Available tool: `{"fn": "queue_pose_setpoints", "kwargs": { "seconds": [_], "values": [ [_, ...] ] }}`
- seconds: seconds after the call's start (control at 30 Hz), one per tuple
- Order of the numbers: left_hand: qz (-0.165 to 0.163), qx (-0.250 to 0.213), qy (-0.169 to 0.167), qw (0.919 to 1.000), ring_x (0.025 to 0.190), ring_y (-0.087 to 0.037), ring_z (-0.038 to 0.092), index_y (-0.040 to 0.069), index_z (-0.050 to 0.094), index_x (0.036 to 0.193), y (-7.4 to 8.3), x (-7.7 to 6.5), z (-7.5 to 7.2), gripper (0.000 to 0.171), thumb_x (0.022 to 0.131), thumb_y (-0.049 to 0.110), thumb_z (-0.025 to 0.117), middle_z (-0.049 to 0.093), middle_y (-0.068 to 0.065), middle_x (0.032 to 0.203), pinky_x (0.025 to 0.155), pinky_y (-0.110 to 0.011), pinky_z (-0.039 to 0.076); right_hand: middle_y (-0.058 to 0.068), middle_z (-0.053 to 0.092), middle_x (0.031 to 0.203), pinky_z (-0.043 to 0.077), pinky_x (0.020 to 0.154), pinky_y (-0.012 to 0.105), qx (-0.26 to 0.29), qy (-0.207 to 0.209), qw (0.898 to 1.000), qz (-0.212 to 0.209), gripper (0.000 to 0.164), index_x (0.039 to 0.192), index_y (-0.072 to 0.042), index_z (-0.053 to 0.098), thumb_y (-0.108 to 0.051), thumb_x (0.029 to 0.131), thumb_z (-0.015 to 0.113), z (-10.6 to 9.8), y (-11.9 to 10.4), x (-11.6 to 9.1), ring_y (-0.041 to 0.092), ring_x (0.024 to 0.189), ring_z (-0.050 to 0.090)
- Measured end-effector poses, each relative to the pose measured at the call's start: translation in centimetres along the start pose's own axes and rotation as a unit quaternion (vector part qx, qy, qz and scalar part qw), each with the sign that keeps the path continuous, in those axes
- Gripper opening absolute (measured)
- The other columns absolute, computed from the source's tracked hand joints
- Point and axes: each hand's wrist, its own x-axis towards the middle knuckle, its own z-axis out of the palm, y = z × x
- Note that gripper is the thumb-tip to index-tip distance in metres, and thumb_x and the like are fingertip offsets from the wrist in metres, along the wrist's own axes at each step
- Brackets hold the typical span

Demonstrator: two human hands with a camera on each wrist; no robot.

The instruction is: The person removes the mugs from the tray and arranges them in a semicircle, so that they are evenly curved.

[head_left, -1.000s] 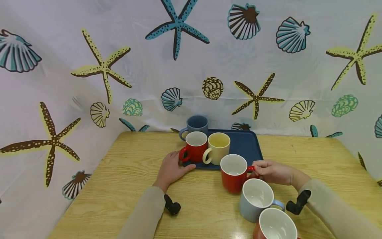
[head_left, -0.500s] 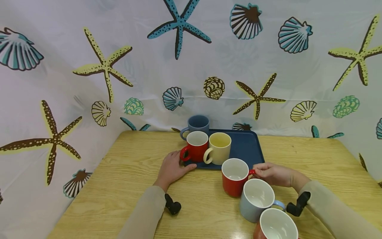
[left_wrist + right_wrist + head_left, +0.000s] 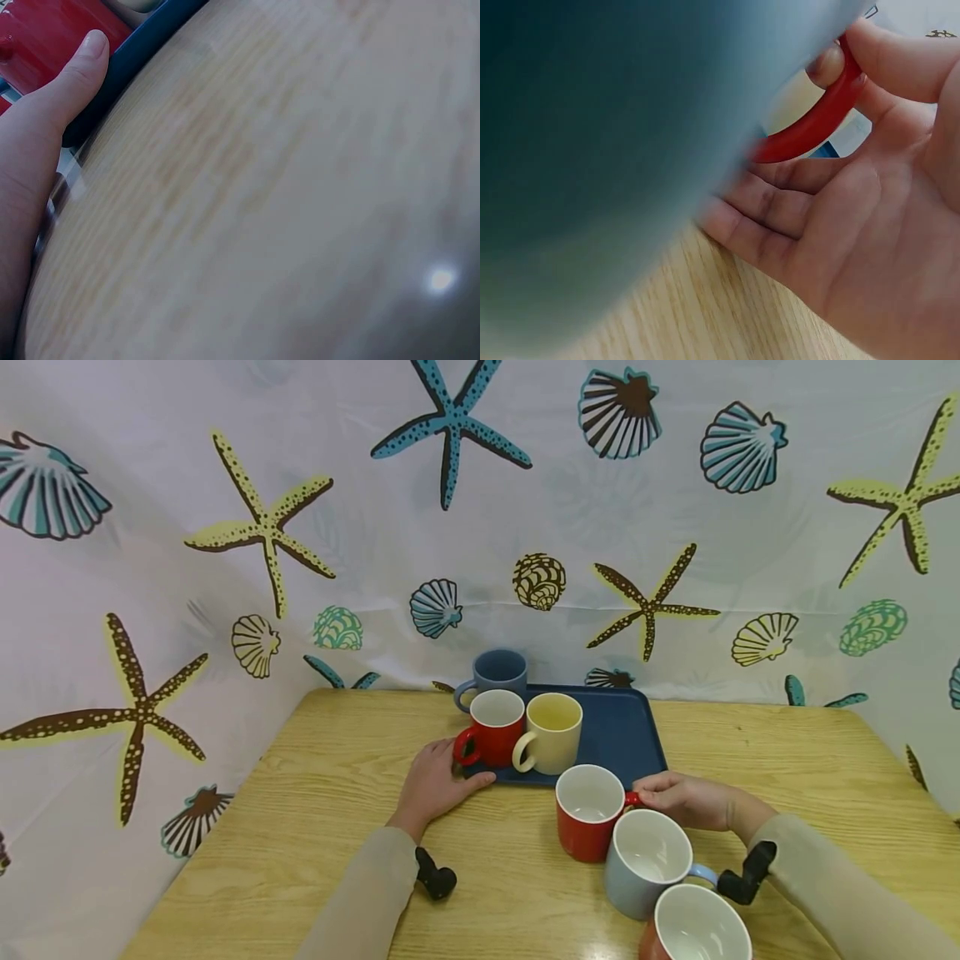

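In the head view my right hand (image 3: 686,800) pinches the handle of a red mug (image 3: 585,835) with a white inside, upright in front of the tray. The right wrist view shows thumb and finger on the red handle (image 3: 814,135), the other fingers below it. My left hand (image 3: 435,785) holds the front left corner of the dark blue tray (image 3: 618,735). Its thumb (image 3: 86,67) lies over the rim in the left wrist view; the fingertips are hidden. On the tray stand another red mug (image 3: 498,739), a cream mug (image 3: 555,743) and a blue mug (image 3: 501,670).
A light blue mug (image 3: 630,881) stands close to the held mug, its blurred side (image 3: 630,150) filling much of the right wrist view. Another red mug (image 3: 701,927) sits nearer the front. Behind the wooden table (image 3: 300,843) hangs a shell-patterned cloth (image 3: 480,543).
My right hand has brought the held red mug a little toward me, away from the tray's front edge. The left hand and the mugs on the tray have stayed put.
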Motion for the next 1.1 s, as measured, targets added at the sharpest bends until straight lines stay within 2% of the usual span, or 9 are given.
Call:
{"fn": "queue_pose_setpoints", "kwargs": {
  "seconds": [0.27, 0.63, 0.9, 1.1],
  "values": [
    [0.002, 0.002, 0.002, 1.0, 0.12, -0.029, 0.044, 0.015, 0.051, 0.132, 0.0, 0.1, 0.0, 0.09, 0.069, 0.079, 0.052, 0.057, -0.006, 0.126, 0.103, -0.047, 0.031, -0.006, 0.053, 0.086, 0.041, 0.08, 0.034, -0.018, -0.005, 1.0, 0.017, 0.031, 0.089, -0.018, 0.059, -0.01, 0.1, 0.031, -0.1, -0.3, -0.1, 0.012, 0.089, 0.048],
    [0.005, 0.003, 0.006, 1.0, 0.118, -0.029, 0.045, 0.014, 0.052, 0.131, -0.1, 0.0, 0.1, 0.089, 0.069, 0.079, 0.052, 0.058, -0.007, 0.124, 0.102, -0.048, 0.032, -0.001, 0.052, 0.09, 0.045, 0.078, 0.03, -0.122, 0.015, 0.991, 0.058, 0.018, 0.092, -0.008, 0.057, -0.012, 0.099, 0.041, -0.5, -1.3, 0.1, 0.013, 0.088, 0.048],
    [0.0, 0.006, 0.003, 1.0, 0.119, -0.029, 0.045, 0.013, 0.051, 0.132, 0.0, -0.1, -0.2, 0.087, 0.071, 0.075, 0.056, 0.057, -0.007, 0.125, 0.102, -0.048, 0.032, -0.001, 0.053, 0.09, 0.045, 0.076, 0.03, -0.13, -0.007, 0.989, 0.063, 0.017, 0.093, -0.006, 0.057, -0.011, 0.099, 0.042, -0.7, -1.4, 1.1, 0.012, 0.087, 0.048],
    [-0.007, 0.001, -0.002, 1.0, 0.121, -0.029, 0.044, 0.013, 0.05, 0.133, 0.0, -0.1, -0.1, 0.088, 0.071, 0.075, 0.055, 0.056, -0.007, 0.127, 0.103, -0.048, 0.03, 0.001, 0.055, 0.092, 0.046, 0.077, 0.03, -0.147, -0.007, 0.986, 0.075, 0.023, 0.094, 0.008, 0.054, -0.013, 0.098, 0.045, -0.3, -1.6, 1.4, 0.013, 0.088, 0.048]
  ]
}}
